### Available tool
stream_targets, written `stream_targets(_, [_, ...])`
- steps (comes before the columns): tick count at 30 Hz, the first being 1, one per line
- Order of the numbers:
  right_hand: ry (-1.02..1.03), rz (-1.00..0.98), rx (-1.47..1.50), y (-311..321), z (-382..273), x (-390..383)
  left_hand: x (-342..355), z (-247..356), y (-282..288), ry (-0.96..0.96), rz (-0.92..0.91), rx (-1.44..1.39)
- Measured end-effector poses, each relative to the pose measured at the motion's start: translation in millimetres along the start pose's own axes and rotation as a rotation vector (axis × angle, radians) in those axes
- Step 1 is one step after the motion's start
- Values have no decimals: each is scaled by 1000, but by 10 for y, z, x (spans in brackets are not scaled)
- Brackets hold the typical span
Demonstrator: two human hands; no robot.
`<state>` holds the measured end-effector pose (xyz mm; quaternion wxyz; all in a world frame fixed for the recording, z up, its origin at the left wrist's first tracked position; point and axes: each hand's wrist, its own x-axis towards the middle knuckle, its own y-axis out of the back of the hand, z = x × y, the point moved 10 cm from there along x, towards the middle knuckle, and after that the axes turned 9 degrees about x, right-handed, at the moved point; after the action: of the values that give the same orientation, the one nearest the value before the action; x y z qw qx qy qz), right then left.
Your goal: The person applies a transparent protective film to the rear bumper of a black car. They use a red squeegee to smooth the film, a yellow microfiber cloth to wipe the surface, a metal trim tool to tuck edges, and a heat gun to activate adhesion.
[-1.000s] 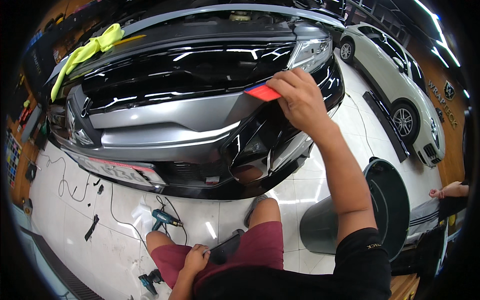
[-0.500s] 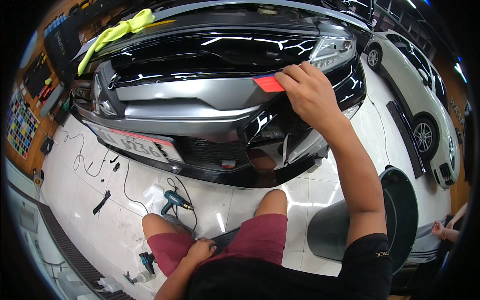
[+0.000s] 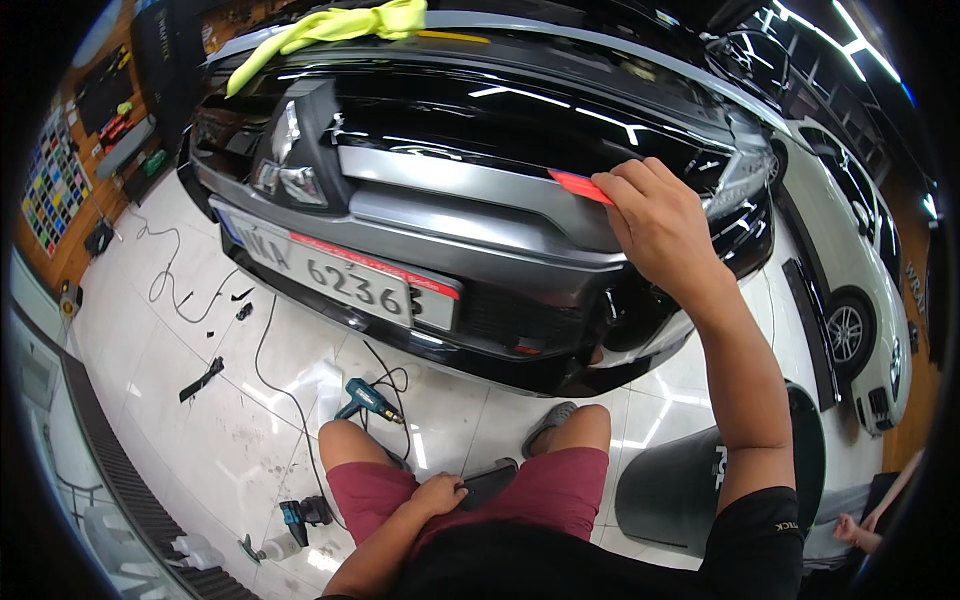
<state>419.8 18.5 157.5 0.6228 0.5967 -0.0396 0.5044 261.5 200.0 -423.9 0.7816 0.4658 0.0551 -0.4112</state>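
My right hand (image 3: 655,222) pinches a red flat squeegee (image 3: 582,187). It lies against the upper edge of the grey trim strip (image 3: 440,180) on the black car's front, just left of the headlight (image 3: 742,172). Fingers and thumb close over the squeegee's right end and hide that part. My left hand (image 3: 440,494) rests on my lap beside a dark flat seat edge (image 3: 488,484), fingers lying loosely with nothing seen in them.
A yellow-green cloth (image 3: 325,32) lies on the hood. On the tiled floor are a teal heat gun (image 3: 368,398) with its cord, another power tool (image 3: 302,520) and a spray bottle (image 3: 275,547). A dark bin (image 3: 675,490) stands by my right arm; another person's hands (image 3: 858,530) show beyond it.
The view has shifted, putting the car farther right in the picture. My right hand and the squeegee have moved left along the grey trim, away from the headlight. My left hand stays on my lap.
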Motion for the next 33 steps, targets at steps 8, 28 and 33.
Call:
stream_targets(8, [83, -84, -28, -506, -357, 561, -130, -99, 144, 51, 97, -65])
stream_targets(28, [-188, -224, 345, -554, 67, 770, -460, -154, 303, -36, 388, -103])
stream_targets(33, [-528, 101, 465, 200, 867, -36, -490, -219, 368, 87, 247, -201])
